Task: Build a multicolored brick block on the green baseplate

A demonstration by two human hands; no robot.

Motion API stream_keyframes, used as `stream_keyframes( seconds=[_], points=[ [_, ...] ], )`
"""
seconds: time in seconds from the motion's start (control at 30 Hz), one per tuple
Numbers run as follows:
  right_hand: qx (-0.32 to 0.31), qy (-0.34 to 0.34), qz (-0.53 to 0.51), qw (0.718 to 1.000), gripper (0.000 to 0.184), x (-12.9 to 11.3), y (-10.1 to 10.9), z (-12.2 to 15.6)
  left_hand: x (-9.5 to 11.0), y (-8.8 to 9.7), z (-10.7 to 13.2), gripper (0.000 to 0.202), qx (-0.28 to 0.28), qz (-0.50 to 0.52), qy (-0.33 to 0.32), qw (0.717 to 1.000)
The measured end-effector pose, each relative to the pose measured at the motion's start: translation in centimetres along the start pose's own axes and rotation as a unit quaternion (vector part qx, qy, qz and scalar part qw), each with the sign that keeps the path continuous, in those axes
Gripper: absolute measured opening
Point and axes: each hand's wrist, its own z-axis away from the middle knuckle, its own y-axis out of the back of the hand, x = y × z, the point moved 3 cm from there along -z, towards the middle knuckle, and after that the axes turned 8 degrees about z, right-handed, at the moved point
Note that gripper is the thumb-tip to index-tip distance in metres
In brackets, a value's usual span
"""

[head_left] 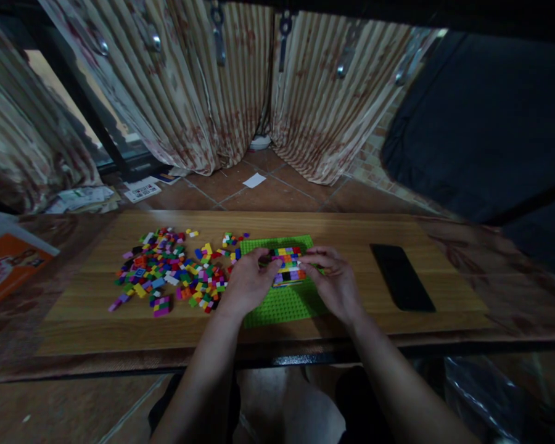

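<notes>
A green studded baseplate (277, 305) lies on the wooden table (97, 320). On it stands a small block of stacked coloured bricks (288, 264). My left hand (247, 280) rests at the block's left side, fingers curled against it. My right hand (335, 277) is at its right side, fingertips pinched on the block's edge. A loose pile of small coloured bricks (171, 271) is spread on the table to the left of my left hand.
A black phone (401, 277) lies flat on the table at the right. An orange and white box (4, 262) sits at the far left. Beyond the table are a tiled floor with papers (254, 180) and striped curtains (240, 80).
</notes>
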Motion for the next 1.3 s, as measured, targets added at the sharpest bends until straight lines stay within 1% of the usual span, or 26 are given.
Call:
stream_keyframes(
  seconds=[0.13, 0.3, 0.37, 0.5, 0.6, 0.7, 0.8, 1.0, 1.13, 1.23, 1.3],
  points=[
    [-0.001, -0.051, -0.074, 0.996, 0.008, 0.2, -0.3, -0.1, 0.5, 0.0, 0.2, 0.033, 0.000, -0.005, -0.005, 1.000],
    [-0.005, -0.120, -0.157, 0.980, 0.010, 0.4, -0.7, -0.2, 0.9, 0.1, 0.3, 0.034, 0.006, -0.023, 0.004, 1.000],
    [-0.013, -0.157, -0.193, 0.969, 0.014, 0.5, -0.9, -0.2, 1.0, 0.1, 0.2, 0.032, 0.007, -0.027, 0.006, 1.000],
    [-0.030, -0.234, -0.270, 0.934, 0.017, 0.5, -1.4, -0.2, 1.0, 0.0, 0.2, 0.028, 0.010, -0.019, 0.008, 1.000],
    [-0.033, -0.269, -0.299, 0.915, 0.019, 0.5, -1.6, -0.2, 0.8, -0.1, 0.1, 0.027, 0.009, -0.001, 0.009, 1.000],
    [-0.042, -0.284, -0.305, 0.908, 0.024, 0.4, -1.6, -0.4, 0.5, -0.2, 0.0, 0.025, 0.010, 0.019, 0.003, 1.000],
    [-0.040, -0.288, -0.306, 0.907, 0.026, 0.6, -1.6, -0.5, 0.5, -0.2, -0.1, 0.024, 0.015, 0.022, -0.007, 1.000],
    [-0.053, -0.265, -0.270, 0.924, 0.026, 1.0, -1.9, -0.6, 0.3, -0.2, -0.4, 0.024, 0.018, 0.011, -0.014, 1.000],
    [-0.053, -0.247, -0.274, 0.928, 0.027, 0.9, -1.3, -0.4, 0.1, -0.2, -0.7, 0.027, 0.016, 0.010, -0.014, 1.000],
    [-0.033, -0.257, -0.285, 0.923, 0.028, 1.1, -0.4, -0.4, 0.5, -0.6, -0.7, 0.028, 0.013, 0.003, -0.009, 1.000],
    [0.005, -0.266, -0.294, 0.918, 0.025, 1.3, 0.3, -0.6, 1.0, -1.0, -0.7, 0.029, 0.014, 0.013, -0.007, 1.000]
  ],
)
